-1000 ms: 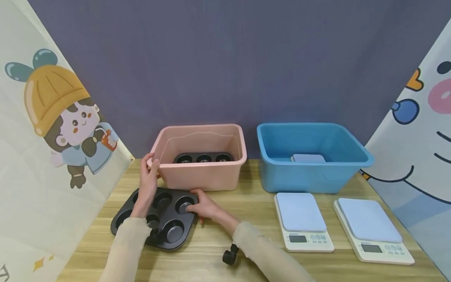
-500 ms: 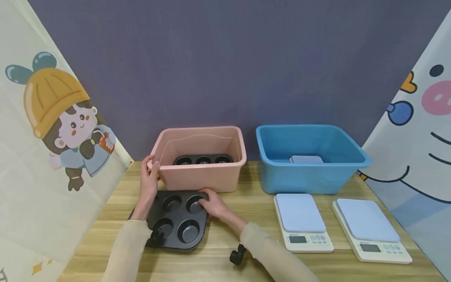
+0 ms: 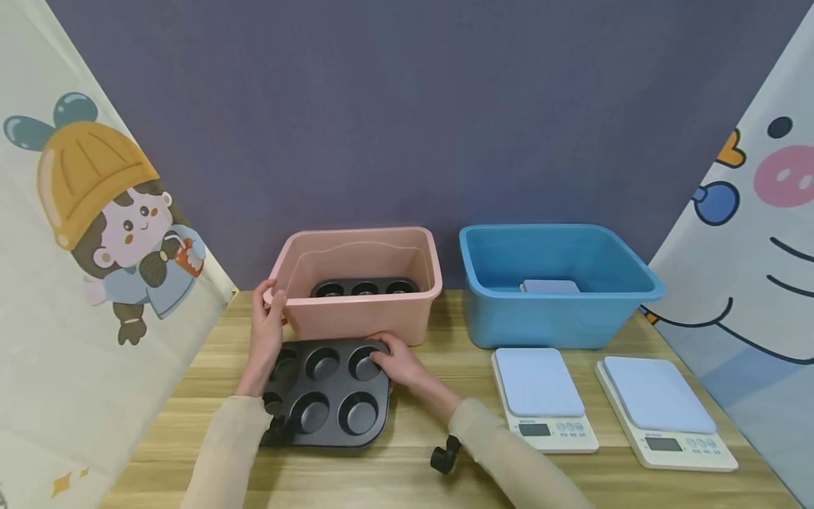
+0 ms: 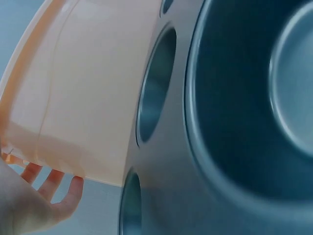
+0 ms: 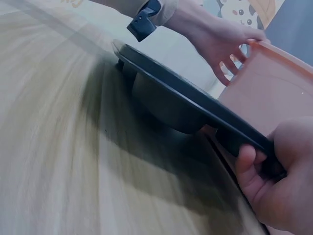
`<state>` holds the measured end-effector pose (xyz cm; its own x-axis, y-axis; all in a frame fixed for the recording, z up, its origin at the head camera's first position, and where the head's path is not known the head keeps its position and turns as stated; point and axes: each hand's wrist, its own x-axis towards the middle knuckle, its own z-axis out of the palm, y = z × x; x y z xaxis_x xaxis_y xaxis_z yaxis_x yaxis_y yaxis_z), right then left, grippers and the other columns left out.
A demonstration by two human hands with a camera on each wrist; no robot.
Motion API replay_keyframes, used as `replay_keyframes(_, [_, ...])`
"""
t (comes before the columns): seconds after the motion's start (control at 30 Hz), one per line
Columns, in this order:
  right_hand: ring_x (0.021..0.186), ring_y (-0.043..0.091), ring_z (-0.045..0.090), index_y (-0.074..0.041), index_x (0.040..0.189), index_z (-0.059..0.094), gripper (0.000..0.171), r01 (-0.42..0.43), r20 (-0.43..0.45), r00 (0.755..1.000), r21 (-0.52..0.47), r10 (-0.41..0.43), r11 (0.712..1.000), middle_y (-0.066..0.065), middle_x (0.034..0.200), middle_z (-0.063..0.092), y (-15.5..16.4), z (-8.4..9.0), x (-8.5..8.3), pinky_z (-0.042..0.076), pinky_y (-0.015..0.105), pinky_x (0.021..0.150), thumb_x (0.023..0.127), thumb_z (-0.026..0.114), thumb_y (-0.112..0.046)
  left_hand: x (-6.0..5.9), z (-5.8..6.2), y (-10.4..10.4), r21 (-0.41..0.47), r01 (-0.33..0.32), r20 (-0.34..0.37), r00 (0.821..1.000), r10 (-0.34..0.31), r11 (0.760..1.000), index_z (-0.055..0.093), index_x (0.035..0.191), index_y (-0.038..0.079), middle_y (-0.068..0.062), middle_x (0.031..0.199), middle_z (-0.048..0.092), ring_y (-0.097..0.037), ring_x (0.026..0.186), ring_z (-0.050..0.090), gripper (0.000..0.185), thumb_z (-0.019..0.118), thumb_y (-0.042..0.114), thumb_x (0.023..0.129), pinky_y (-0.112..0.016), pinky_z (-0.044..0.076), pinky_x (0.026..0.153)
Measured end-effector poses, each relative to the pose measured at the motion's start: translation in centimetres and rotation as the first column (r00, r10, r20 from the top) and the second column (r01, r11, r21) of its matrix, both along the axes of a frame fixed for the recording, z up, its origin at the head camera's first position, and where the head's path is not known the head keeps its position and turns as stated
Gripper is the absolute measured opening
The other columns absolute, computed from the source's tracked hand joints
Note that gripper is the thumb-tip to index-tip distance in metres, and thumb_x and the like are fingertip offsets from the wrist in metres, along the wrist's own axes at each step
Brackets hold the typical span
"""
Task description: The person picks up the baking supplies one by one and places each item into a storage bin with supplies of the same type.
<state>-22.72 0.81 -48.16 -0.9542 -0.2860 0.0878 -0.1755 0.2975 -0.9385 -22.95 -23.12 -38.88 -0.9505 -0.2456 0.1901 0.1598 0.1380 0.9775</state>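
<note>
A black muffin tin (image 3: 331, 396) with several cups lies on the wooden table (image 3: 413, 474) just in front of the pink tub (image 3: 359, 318). My right hand (image 3: 397, 364) grips the tin's far right edge, fingers curled round the rim (image 5: 274, 196). In the right wrist view the tin (image 5: 186, 98) is tilted, its near side off the table. My left hand (image 3: 267, 329) rests against the tub's front left corner, with its fingers fairly straight on the tub wall (image 5: 230, 49). The left wrist view shows the tin's cups (image 4: 234, 122) close up beside the tub (image 4: 88, 98).
Another muffin tin (image 3: 365, 286) sits inside the pink tub. A blue tub (image 3: 553, 318) to the right holds a scale (image 3: 550, 286). Two white scales with blue tops (image 3: 540, 396) (image 3: 661, 413) stand in front of it. Cartoon-printed cloths hang at both sides.
My right hand has slid the tin to the right and turned it square to the pink tub. The left hand has stayed at the tub's corner.
</note>
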Motion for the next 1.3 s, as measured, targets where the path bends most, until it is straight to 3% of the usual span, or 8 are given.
replay_keyframes(0.2, [0.049,0.009,0.052,-0.001,0.125,0.060,0.032,-0.029,-0.003,1.000,-0.035,0.029,0.999,0.019,0.111,0.065,1.2,1.1,0.1,0.049,0.042,0.040,0.093,0.057,-0.006,0.0,0.2,0.0,-0.013,0.001,-0.005,1.000,-0.001,1.000,0.027,0.150,0.009,-0.015,0.148,0.032,-0.007,0.109,0.042,0.049,0.041,0.027,0.106,-0.038,0.038,0.090])
replay_keyframes(0.27, [0.042,0.010,0.048,-0.001,0.125,0.060,0.032,-0.040,-0.024,0.999,-0.031,0.039,0.999,0.019,0.111,0.065,1.5,1.4,0.1,0.047,0.045,0.036,0.094,0.056,-0.005,-0.2,0.0,0.0,-0.021,-0.001,-0.007,1.000,0.001,1.000,0.028,0.150,0.009,-0.014,0.147,0.032,-0.008,0.107,0.042,0.049,0.042,0.027,0.106,-0.038,0.039,0.090])
replay_keyframes(0.47, [0.059,0.008,0.056,-0.002,0.125,0.060,0.031,-0.052,-0.087,0.995,-0.010,0.051,0.999,0.018,0.116,0.065,2.6,2.3,0.3,0.049,0.039,0.040,0.095,0.055,-0.005,-1.8,-1.9,-0.7,-0.021,-0.010,-0.015,1.000,0.009,1.000,0.030,0.150,0.016,-0.011,0.149,0.032,-0.009,0.108,0.041,0.048,0.042,0.031,0.106,-0.036,0.038,0.090])
replay_keyframes(0.63, [0.064,0.016,0.061,-0.008,0.125,0.062,0.030,-0.019,-0.080,0.997,0.027,0.021,0.999,0.014,0.116,0.066,3.8,3.2,0.6,0.048,0.036,0.041,0.096,0.056,-0.008,-2.2,-2.5,-0.7,-0.024,-0.019,-0.051,0.999,0.018,1.000,0.030,0.149,0.016,-0.012,0.148,0.034,-0.012,0.112,0.042,0.048,0.043,0.035,0.106,-0.038,0.038,0.089])
replay_keyframes(0.77, [0.087,0.019,0.065,-0.013,0.124,0.065,0.030,0.035,-0.097,0.995,0.085,-0.026,0.996,0.008,0.118,0.068,4.8,3.9,1.0,0.054,0.034,0.067,0.095,0.058,-0.010,-2.1,-2.5,-0.6,-0.017,-0.014,-0.061,0.998,0.013,1.000,0.030,0.149,0.015,-0.014,0.149,0.035,-0.012,0.113,0.043,0.049,0.043,0.035,0.106,-0.035,0.038,0.087])
replay_keyframes(0.9, [0.111,0.020,0.061,-0.016,0.124,0.065,0.029,0.045,-0.128,0.991,0.131,-0.028,0.990,0.003,0.122,0.067,5.5,4.6,1.5,0.047,0.038,0.095,0.096,0.059,-0.012,-2.0,-2.5,-0.6,-0.009,-0.008,-0.061,0.998,0.007,1.000,0.030,0.149,0.017,-0.013,0.147,0.036,-0.011,0.111,0.044,0.048,0.043,0.034,0.106,-0.032,0.039,0.085])
replay_keyframes(1.17, [0.118,0.020,0.061,-0.018,0.127,0.064,0.031,0.003,-0.201,0.979,0.173,0.032,0.985,-0.001,0.125,0.066,5.9,5.9,2.5,0.046,0.043,0.100,0.097,0.059,-0.014,-1.7,-2.1,-0.9,-0.004,-0.017,-0.035,0.999,0.017,1.000,0.031,0.150,0.017,-0.004,0.136,0.039,-0.006,0.104,0.046,0.047,0.043,0.030,0.106,-0.032,0.041,0.085])
replay_keyframes(1.3, [0.114,0.019,0.062,-0.017,0.128,0.064,0.032,-0.015,-0.217,0.975,0.172,0.053,0.985,0.000,0.123,0.067,6.1,6.2,2.9,0.047,0.042,0.098,0.097,0.058,-0.013,-0.5,-0.8,-0.7,-0.012,-0.008,-0.019,1.000,0.008,1.000,0.030,0.150,0.011,-0.005,0.133,0.039,-0.006,0.101,0.045,0.048,0.042,0.026,0.106,-0.032,0.042,0.085])
